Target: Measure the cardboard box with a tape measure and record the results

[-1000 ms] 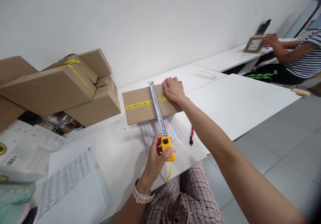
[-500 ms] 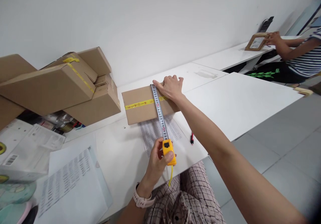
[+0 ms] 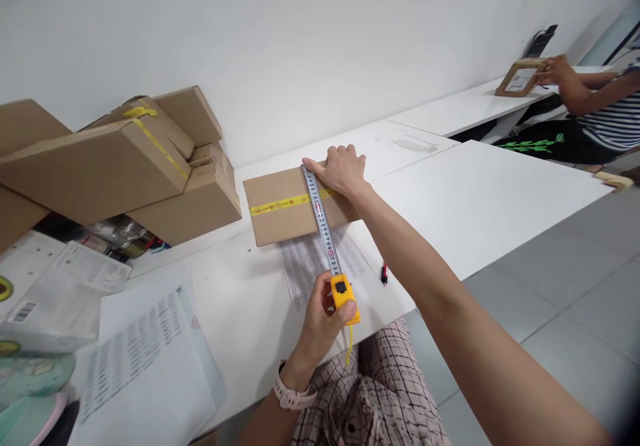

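Note:
A flat cardboard box (image 3: 283, 213) with a strip of yellow tape lies on the white table (image 3: 480, 193). A steel measuring tape blade (image 3: 320, 216) runs across the box from its far edge toward me. My right hand (image 3: 340, 169) presses the blade's end against the box's far edge, index finger stretched along the edge. My left hand (image 3: 323, 319), with a pink watch on the wrist, grips the yellow tape measure case (image 3: 344, 296) just over the table's near edge. A printed sheet (image 3: 320, 263) lies under the blade in front of the box.
A red and black pen (image 3: 384, 274) lies right of the sheet. Stacked cardboard boxes (image 3: 130, 166) stand at the left, with papers (image 3: 135, 359) and white packages (image 3: 45, 293) in front. At the far right another person (image 3: 600, 109) holds a small box (image 3: 520, 77).
My right hand slid from flat on the box top to pinning the blade's end at the far edge. My left hand drew the yellow case slightly closer to me.

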Demonstrator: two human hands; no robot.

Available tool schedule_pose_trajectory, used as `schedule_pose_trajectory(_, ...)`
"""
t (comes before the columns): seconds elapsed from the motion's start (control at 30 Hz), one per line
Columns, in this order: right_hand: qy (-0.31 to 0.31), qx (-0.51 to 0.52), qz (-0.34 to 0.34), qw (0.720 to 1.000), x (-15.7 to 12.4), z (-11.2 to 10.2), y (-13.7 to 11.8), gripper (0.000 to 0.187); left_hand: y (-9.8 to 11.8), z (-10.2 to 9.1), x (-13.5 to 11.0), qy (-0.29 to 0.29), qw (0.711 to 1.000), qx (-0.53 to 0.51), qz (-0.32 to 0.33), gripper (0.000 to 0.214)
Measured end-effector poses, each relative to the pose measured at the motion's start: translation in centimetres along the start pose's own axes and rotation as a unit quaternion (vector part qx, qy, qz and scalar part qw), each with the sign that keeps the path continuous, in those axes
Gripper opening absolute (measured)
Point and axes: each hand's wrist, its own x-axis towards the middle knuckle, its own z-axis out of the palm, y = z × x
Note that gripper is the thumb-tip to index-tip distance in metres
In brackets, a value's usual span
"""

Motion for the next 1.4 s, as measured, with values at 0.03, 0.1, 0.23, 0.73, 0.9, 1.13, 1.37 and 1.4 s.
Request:
schedule_pose_trajectory(0.03, -0.002, 0.000, 0.001, 1.000, -0.04, -0.04, -0.02, 0.074, -0.04, -0.08, 0.02, -0.001, 1.000, 0.002, 0.000, 0.064)
schedule_pose_trajectory(0.1, -0.004, 0.000, 0.002, 1.000, -0.12, -0.12, -0.08, 0.073, -0.09, -0.34, 0.07, -0.006, 1.000, 0.002, -0.001, 0.065)
schedule_pose_trajectory(0.23, 0.000, 0.001, 0.002, 1.000, -0.30, -0.27, -0.22, 0.072, -0.17, -0.83, 0.15, -0.008, 1.000, -0.005, -0.010, 0.068)
schedule_pose_trajectory(0.73, 0.010, 0.008, 0.001, 1.000, -0.21, 0.04, 0.05, 0.071, -0.28, -0.88, 0.07, -0.012, 1.000, -0.007, -0.010, 0.066)
schedule_pose_trajectory(0.9, 0.003, 0.005, 0.000, 1.000, -0.34, -0.19, -0.11, 0.071, -0.30, -0.82, 0.09, -0.013, 1.000, -0.003, -0.005, 0.068)
schedule_pose_trajectory(1.13, -0.004, 0.004, 0.005, 1.000, -0.48, -0.50, -0.28, 0.070, -0.54, -0.89, 0.11, -0.005, 1.000, -0.009, -0.010, 0.070)
schedule_pose_trajectory(1.37, -0.006, 0.001, 0.007, 1.000, -0.70, -0.54, -0.17, 0.070, -0.44, -0.80, -0.19, -0.014, 1.000, -0.008, -0.006, 0.067)
schedule_pose_trajectory(1.4, -0.005, 0.002, 0.006, 1.000, -0.77, -0.55, -0.08, 0.070, -0.50, -0.91, -0.43, -0.013, 1.000, -0.009, -0.004, 0.068)
